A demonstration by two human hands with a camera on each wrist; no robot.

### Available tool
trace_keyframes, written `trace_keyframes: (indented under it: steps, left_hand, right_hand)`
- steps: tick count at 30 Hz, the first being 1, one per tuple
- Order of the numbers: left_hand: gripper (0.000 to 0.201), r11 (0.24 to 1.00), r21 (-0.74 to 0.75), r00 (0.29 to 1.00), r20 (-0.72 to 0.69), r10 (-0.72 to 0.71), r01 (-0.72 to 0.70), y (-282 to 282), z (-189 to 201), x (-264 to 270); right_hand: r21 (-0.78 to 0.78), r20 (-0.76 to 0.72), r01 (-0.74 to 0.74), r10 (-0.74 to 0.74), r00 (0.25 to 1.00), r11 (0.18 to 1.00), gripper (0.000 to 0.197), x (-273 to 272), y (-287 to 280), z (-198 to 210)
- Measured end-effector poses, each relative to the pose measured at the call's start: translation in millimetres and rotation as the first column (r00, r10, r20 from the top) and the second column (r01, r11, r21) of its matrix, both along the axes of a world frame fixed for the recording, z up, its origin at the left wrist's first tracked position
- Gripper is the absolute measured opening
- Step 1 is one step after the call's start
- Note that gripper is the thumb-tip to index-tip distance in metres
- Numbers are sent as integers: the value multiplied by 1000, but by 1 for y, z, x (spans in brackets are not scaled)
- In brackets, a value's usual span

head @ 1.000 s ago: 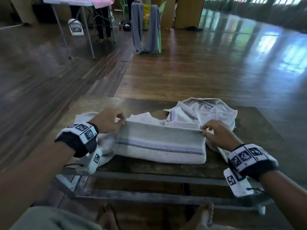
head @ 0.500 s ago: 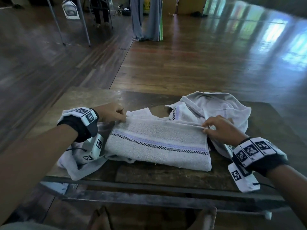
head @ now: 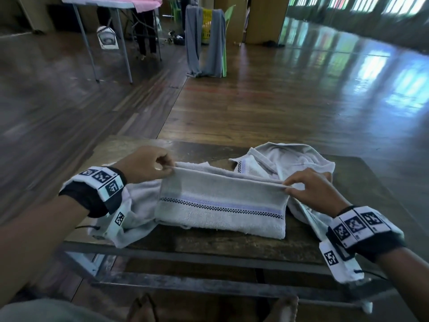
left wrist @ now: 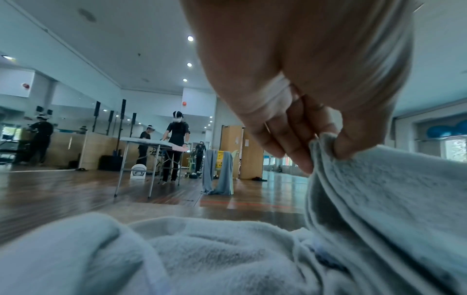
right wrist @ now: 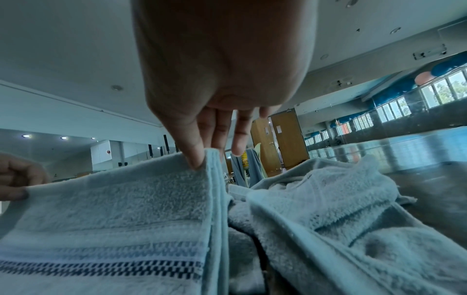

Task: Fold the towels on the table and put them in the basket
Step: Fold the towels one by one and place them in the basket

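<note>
A pale grey towel (head: 220,201) with a checked and lilac stripe lies part-folded on the dark wooden table (head: 232,245). My left hand (head: 148,166) pinches its far left corner and my right hand (head: 308,189) pinches its far right corner, both held a little above the table. The left wrist view shows my left hand (left wrist: 323,143) pinching the towel (left wrist: 379,199) edge. From the right wrist, thumb and fingers of my right hand (right wrist: 202,151) nip the towel (right wrist: 113,209) corner. A crumpled towel (head: 290,161) lies behind on the right, another (head: 137,212) under my left wrist. No basket shows near the table.
Beyond the table lies open wooden floor (head: 278,101). Grey cloths hang over a green chair (head: 206,40) with a yellow basket-like thing (head: 207,22) behind them. A folding table (head: 109,3) with a pink cover stands far left, people beside it (left wrist: 177,147). My bare feet (head: 144,307) are under the table.
Both hands have raised the towel's far edge off the table, so its near part now hangs down to the table. The head camera has tilted up.
</note>
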State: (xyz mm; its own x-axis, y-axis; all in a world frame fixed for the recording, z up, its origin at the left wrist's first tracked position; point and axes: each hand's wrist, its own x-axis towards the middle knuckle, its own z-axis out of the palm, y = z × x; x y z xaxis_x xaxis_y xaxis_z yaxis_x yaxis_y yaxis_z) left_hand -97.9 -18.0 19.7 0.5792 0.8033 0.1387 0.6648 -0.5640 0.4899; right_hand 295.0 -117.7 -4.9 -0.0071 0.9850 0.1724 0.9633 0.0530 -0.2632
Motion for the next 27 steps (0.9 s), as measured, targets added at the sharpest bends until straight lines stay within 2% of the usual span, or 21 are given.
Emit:
trace_keyframes:
  steps: [6,8,13,16,18,20,23,25,27]
  left_hand:
    - [7,967,248,986,135,-97,61,-65,17,-16]
    - [5,962,270,987,144,-77,36,-80,15,-24]
    - [21,959,283,990,143,-5,-36,-109,18,-31]
    - [22,972,206,985,151,79,-110,-114,18,-29]
    - [19,970,194,987,83,136,-150,-108,18,-24]
    - [11,955,263,990,13,137,-136,-95,21,-18]
    - [6,862,486,987,14,158,-145,-72,35,-11]
    - [15,742,633,972,89,216,-223,-60,46,-9]
    - [15,639,721,962,173,209,-268,-56,52,-7]
  right_hand:
    - [106,17,-24,22,1000,994,10,-12,-54,26]
    - [114,23,-34,31,999,993,14,-14,-70,30]
    - [180,5,-11,10,1000,984,29,-22,-101,38]
    - [185,-44,-26,35,998,982,27,-24,-101,36]
    - [180,-37,-68,76,996,981,35,-20,-90,30]
    - [200,6,-105,105,994,974,28,-15,-72,29]
    - [366,71,-6,-21,997,931,18,-16,-44,47]
    - [534,85,54,-117,989,844,16,-18,-37,65]
    - [641,56,58,-122,991,765,15,-16,-36,73]
